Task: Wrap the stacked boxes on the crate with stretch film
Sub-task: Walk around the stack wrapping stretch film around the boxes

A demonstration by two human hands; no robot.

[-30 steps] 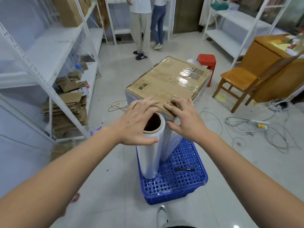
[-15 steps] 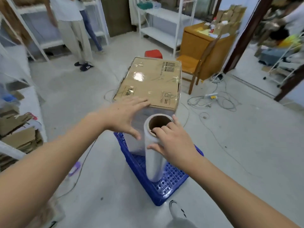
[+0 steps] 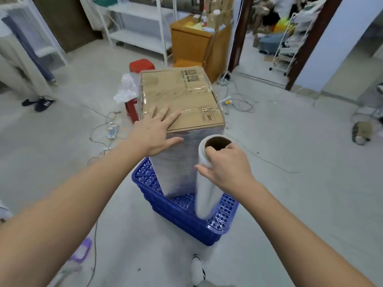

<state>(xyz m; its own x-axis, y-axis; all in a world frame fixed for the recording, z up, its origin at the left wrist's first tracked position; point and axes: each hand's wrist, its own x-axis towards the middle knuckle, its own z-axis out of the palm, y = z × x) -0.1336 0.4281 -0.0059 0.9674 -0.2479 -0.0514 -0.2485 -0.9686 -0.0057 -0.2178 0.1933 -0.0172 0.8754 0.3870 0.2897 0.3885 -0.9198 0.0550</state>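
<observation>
The stacked cardboard boxes (image 3: 182, 100) are seen standing upright on a blue perforated plastic crate (image 3: 186, 212) on the pale floor, with the sides of the stack already covered in cloudy stretch film (image 3: 176, 166). The top face of the upper box is crossed by clear tape and carries printed labels: two dark barcode-like panels near the far edge and a pair of handling symbols near the right front corner. None of the print can be read.

The left hand (image 3: 154, 133) is laid flat on the near left edge of the box top, fingers straight and spread, thumb hanging over the filmed side; nothing is grasped by it. The roll of stretch film (image 3: 205, 193) is held upright just beside the right front corner of the stack, its lower end over the crate deck. The right hand (image 3: 226, 168) is clenched around the top of the roll, a finger hooked into the brown cardboard core (image 3: 217, 142).

A red plastic stool (image 3: 141, 66) with a crumpled clear bag (image 3: 126, 88) is seen behind the stack. Cables and a power strip (image 3: 113, 130) lie on the floor to the left, and a wooden desk (image 3: 192, 40) stands beyond.
</observation>
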